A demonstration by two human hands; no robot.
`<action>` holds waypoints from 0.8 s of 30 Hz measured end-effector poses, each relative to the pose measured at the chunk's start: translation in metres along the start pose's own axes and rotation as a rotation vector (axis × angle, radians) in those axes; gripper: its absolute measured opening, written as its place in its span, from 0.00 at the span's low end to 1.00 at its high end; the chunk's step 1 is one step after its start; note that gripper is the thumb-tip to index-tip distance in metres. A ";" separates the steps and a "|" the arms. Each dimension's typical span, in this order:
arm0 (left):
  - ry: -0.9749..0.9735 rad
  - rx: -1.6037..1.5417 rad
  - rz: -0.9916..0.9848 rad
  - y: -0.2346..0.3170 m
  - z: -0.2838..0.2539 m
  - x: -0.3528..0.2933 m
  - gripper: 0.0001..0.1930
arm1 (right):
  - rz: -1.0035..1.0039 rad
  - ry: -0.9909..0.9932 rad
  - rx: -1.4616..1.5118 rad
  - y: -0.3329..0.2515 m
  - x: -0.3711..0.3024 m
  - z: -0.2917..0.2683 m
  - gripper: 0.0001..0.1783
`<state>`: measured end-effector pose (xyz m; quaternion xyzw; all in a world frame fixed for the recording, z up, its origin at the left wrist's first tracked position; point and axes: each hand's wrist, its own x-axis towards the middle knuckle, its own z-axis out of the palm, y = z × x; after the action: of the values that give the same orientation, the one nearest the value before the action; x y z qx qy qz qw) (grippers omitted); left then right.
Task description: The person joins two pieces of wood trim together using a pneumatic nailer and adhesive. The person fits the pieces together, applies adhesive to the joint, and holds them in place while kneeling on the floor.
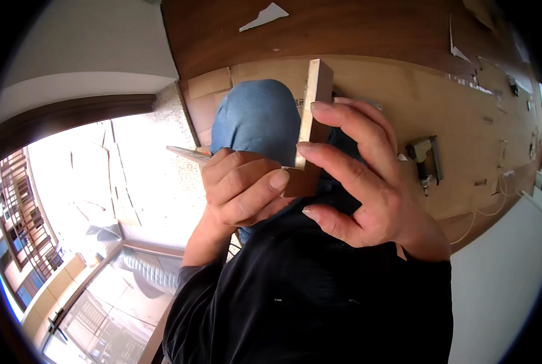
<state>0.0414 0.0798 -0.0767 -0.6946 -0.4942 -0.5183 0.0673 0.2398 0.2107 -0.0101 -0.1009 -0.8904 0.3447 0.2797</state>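
Observation:
My left hand (244,188) is closed around the lower end of a brown wood piece (324,82) with a pale cut edge, held up in front of me. The piece looks L-shaped, with an upright leg and a shorter brown part by my left fingers. A thin, pointed, wood-coloured strip (188,154) sticks out to the left of that hand; whether it belongs to the same piece is hidden. My right hand (368,176) has its fingers spread, two fingertips resting against the pale edge. Its thumb stands apart from the wood.
My bent knee in blue cloth (253,115) is just behind the wood. A nail gun (425,161) lies to the right on cardboard floor covering (459,127), with a thin pale hose (495,209) farther right. A bright window opening (131,158) is at the left. White scraps (264,17) lie on brown boards beyond.

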 end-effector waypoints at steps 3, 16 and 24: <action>-0.026 0.017 0.010 0.007 0.003 -0.007 0.22 | -0.014 -0.015 -0.001 -0.002 -0.001 0.010 0.30; 0.001 -0.010 0.009 0.010 0.006 -0.006 0.20 | -0.041 0.080 0.060 -0.003 -0.005 0.024 0.23; 0.007 -0.016 -0.012 0.007 0.005 -0.004 0.22 | -0.041 0.068 -0.013 -0.002 -0.006 0.024 0.22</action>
<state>0.0505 0.0764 -0.0794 -0.6905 -0.4939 -0.5251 0.0602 0.2312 0.1932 -0.0262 -0.0963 -0.8845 0.3295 0.3160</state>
